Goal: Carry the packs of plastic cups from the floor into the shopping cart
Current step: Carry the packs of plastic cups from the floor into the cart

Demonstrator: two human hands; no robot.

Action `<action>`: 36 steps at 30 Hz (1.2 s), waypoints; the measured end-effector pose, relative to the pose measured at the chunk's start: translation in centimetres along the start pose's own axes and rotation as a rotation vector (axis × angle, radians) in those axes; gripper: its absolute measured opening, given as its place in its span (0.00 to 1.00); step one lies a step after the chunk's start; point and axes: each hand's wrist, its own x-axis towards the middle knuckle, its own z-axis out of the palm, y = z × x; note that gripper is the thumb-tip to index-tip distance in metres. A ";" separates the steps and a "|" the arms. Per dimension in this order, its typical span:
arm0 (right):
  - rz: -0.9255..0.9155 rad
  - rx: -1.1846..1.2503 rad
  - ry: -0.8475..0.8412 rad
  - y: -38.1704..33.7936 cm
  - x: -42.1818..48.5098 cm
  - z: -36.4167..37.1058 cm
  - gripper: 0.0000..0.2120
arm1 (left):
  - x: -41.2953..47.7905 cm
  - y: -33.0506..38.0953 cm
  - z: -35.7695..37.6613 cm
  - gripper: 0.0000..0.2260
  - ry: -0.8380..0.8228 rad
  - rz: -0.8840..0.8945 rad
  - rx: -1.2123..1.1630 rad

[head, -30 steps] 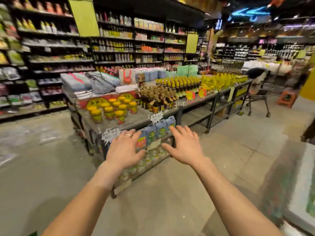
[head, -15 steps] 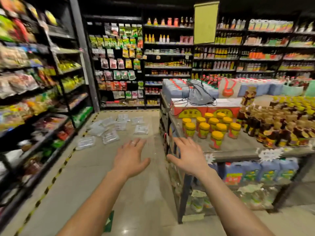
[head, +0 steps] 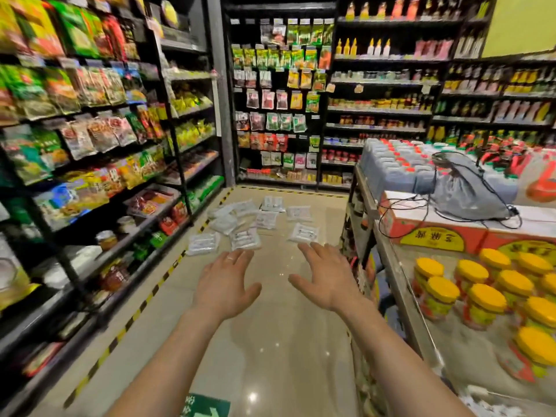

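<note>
packs (head: 245, 239) — flat, scattered every way

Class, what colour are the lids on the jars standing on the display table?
Yellow lids, clearest in the head view.

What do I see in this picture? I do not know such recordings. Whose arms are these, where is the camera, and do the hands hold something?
There is no machine here: the two arms belong to a person in a shop aisle. The camera sits on that person's head and looks forward and down, so the arms enter from the bottom edge. The left hand, with a ring, and the right hand are both open, fingers spread, and hold nothing. Ahead of them on the floor lie the packs of plastic cups, clear and scattered. Shelves of packets stand at the left; at the right a display table carries yellow-lidded jars and a grey bag. No shopping cart shows.
</note>
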 end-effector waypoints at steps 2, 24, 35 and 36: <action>-0.026 -0.011 0.001 -0.5 5.1 1.6 0.40 | 3.9 -2.8 1.1 0.34 0.006 -0.023 -0.004; -0.030 -0.008 -0.026 -9.6 59.2 12.3 0.35 | 49.6 -34.3 6.6 0.32 -0.025 0.000 0.114; -0.031 0.063 -0.027 -6.8 89.7 16.7 0.35 | 77.4 -44.1 11.3 0.36 -0.074 -0.023 0.151; -0.036 0.063 -0.033 -6.6 92.2 16.8 0.35 | 79.7 -44.8 11.4 0.36 -0.067 -0.026 0.147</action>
